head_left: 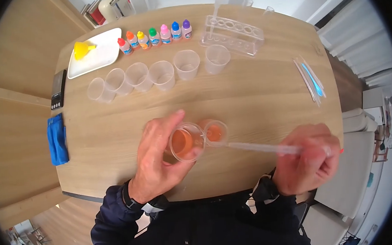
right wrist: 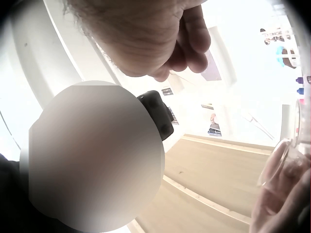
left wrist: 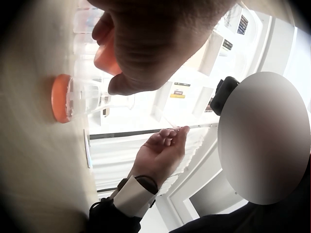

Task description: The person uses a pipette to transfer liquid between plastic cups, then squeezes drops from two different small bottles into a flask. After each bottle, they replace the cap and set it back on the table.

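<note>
My left hand (head_left: 155,155) grips a clear plastic cup (head_left: 187,142) holding orange liquid, and in the left wrist view this cup is off the table. Close to its right stands a second clear cup (head_left: 216,132) with a little orange liquid (left wrist: 61,98). A translucent pipette (head_left: 264,147) is pinched in my right hand (head_left: 308,159); its thin end points left, near the standing cup's front rim. Whether the tip is inside a cup, I cannot tell. The right wrist view shows my right hand (right wrist: 146,36) from below, fingers curled.
Several clear cups (head_left: 161,74) stand in a row beyond my hands. Behind them are small colored bottles (head_left: 154,36), a test tube rack (head_left: 233,34) and a white tray (head_left: 101,58) with a yellow funnel (head_left: 82,50). A scale (head_left: 58,89) and blue cloth (head_left: 57,139) lie left, stirrers (head_left: 311,79) right.
</note>
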A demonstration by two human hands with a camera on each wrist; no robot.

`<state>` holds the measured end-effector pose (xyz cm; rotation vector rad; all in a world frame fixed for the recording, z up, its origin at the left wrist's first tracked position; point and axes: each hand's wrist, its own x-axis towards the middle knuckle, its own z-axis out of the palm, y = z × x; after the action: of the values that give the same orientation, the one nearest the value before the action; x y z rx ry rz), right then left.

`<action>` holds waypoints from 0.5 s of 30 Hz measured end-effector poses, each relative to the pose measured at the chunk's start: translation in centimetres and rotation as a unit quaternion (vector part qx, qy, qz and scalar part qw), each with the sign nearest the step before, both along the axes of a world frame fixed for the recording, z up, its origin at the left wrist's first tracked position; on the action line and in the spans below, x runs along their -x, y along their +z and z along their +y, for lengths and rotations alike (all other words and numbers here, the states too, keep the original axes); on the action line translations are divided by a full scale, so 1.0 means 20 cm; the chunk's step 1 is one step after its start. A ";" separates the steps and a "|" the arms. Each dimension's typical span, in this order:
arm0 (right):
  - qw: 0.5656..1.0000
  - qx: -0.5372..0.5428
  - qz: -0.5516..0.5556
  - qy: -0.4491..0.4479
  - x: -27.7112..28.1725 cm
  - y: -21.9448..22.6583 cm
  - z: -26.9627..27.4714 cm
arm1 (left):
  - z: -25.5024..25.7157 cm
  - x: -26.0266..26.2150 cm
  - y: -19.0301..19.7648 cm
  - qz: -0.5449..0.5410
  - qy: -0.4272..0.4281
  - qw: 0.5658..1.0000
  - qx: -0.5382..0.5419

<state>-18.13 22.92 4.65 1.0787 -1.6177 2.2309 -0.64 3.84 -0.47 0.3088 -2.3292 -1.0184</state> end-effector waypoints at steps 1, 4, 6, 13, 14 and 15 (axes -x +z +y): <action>0.999 -0.007 0.025 0.023 0.00 0.01 0.00 | 0.00 0.00 0.00 0.004 -0.001 1.000 0.002; 0.996 -0.084 0.029 0.018 -0.07 0.05 -0.05 | 0.00 0.01 0.00 0.009 -0.004 1.000 -0.004; 0.991 -0.125 0.037 0.028 -0.09 0.06 -0.08 | 0.00 0.03 0.01 0.026 -0.005 1.000 -0.011; 0.973 -0.198 0.092 0.071 -0.09 0.04 -0.14 | 0.00 0.03 0.01 0.044 -0.007 0.999 -0.018; 0.975 -0.193 0.092 0.067 -0.09 0.03 -0.16 | 0.00 0.03 0.00 0.048 -0.006 0.999 -0.020; 0.976 -0.187 0.092 0.063 -0.09 0.03 -0.17 | 0.01 0.03 -0.02 0.052 -0.005 0.998 -0.022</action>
<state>-16.27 19.59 5.16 1.4689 -1.9812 1.8666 -1.28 3.95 -0.82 0.2564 -2.2201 -1.0663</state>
